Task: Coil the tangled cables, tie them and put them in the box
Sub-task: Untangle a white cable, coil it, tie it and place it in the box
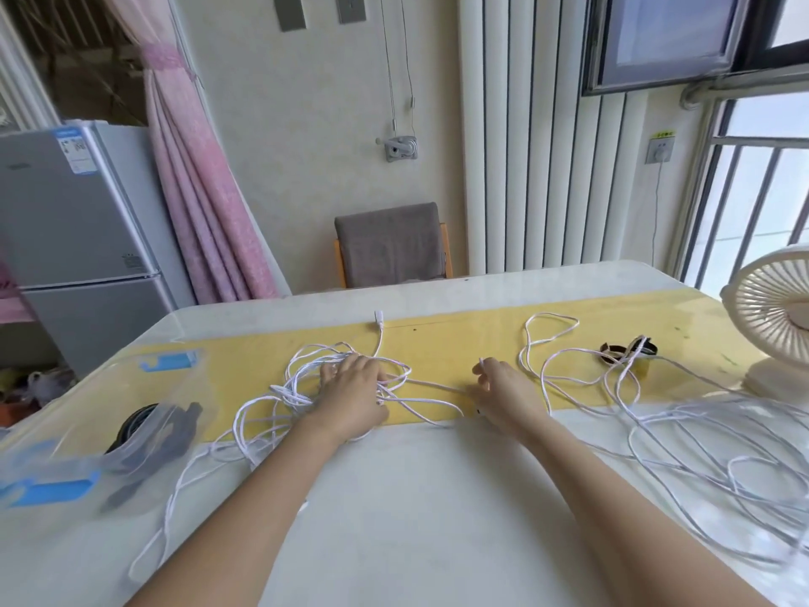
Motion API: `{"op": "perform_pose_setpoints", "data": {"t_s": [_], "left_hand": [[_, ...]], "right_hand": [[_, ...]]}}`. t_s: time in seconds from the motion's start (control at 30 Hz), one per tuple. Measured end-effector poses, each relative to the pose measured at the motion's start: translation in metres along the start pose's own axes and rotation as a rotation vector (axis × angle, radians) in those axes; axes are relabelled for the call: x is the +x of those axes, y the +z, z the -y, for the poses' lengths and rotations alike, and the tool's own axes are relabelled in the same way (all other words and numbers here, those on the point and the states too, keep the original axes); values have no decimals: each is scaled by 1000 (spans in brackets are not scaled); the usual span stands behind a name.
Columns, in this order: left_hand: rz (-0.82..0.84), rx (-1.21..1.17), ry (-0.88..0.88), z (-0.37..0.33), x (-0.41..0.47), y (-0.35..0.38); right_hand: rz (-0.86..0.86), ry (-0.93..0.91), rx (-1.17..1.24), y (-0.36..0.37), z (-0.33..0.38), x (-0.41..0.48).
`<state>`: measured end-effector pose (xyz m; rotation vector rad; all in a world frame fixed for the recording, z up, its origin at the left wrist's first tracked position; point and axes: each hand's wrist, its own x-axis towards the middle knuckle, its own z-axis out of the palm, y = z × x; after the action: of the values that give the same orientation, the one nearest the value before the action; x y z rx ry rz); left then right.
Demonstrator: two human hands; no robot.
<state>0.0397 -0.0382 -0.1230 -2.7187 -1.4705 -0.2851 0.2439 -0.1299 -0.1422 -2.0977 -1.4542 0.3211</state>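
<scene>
A tangle of white cable (280,400) lies on the yellow strip of the table (437,497). Its plug end (379,318) points away from me. My left hand (350,398) lies on top of the tangle with its fingers bent over the strands. One strand runs from there to the right, and my right hand (503,387) pinches it just above the table. More white loops (547,343) and a greyer cable tangle (709,457) spread out to the right. The clear plastic box (83,435) with blue latches stands at the left.
Black strap rolls (626,350) lie at the back right among the cable loops. A white desk fan (775,326) stands at the right edge. Dark items show through the box wall. A chair (392,245) stands behind the table.
</scene>
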Motion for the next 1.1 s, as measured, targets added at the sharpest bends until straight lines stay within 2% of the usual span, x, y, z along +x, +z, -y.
{"op": "perform_pose_setpoints", "data": {"t_s": [0.17, 0.37, 0.43, 0.53, 0.7, 0.77, 0.8, 0.87, 0.9, 0.93, 0.97, 1.03, 1.1], "left_hand": [[-86, 92, -315, 40, 19, 9], [-54, -15, -691, 80, 37, 4], [-35, -53, -777, 94, 39, 1], [-7, -64, -814, 104, 40, -1], [147, -28, -777, 76, 46, -18], [98, 51, -683, 55, 44, -28], [7, 93, -548, 45, 43, -32], [-150, 42, -133, 22, 38, -32], [-139, -72, 47, 10, 34, -31], [-61, -179, 150, 0, 30, -28], [54, -250, 185, -8, 28, -24], [237, -269, 131, -9, 27, -11], [286, -212, 23, 0, 29, 1]], "right_hand": [[50, 19, -210, 2, 20, 3], [78, 43, -353, -15, 22, -2], [49, 99, -394, -24, 14, -2], [0, 179, -394, -37, 0, 0], [-121, 217, -236, -49, -15, 4], [-247, 232, -104, -53, -22, 10], [-331, 220, -32, -55, -23, 11], [-472, 199, 99, -59, -23, 10], [-505, 186, 148, -60, -22, 9], [-517, 171, 190, -60, -21, 7], [-518, 160, 220, -59, -21, 6], [-498, 148, 250, -58, -23, 4], [-491, 135, 265, -58, -28, 4]]}}
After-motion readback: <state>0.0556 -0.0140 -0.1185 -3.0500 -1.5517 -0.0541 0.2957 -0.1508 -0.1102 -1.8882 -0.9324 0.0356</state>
